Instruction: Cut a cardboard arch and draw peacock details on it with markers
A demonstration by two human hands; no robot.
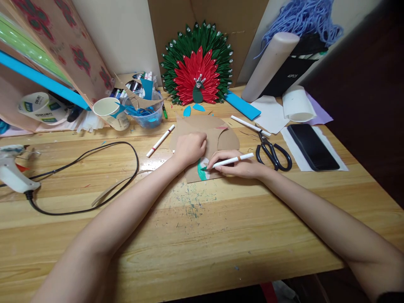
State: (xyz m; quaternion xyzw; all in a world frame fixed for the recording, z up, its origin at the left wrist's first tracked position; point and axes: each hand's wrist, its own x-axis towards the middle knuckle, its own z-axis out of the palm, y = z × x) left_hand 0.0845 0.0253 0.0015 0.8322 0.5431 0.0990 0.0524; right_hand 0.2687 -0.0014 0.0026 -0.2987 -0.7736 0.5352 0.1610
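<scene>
A wooden table [221, 235] with a pale, scratched and paint-flecked top is being occupied across most of the view. The rear is being closed off by a cream wall [123, 38] and by upright cardboard panels [227, 21] leaning against it. The right side is being bounded by a dark surface [372, 105]. The tabletop is being lit evenly from above.

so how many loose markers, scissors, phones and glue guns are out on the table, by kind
markers: 4, one in the right hand colouring on the cardboard piece which the left hand steadies, at, others at and a green one at
scissors: 1
phone: 1
glue gun: 1
total: 7
</scene>
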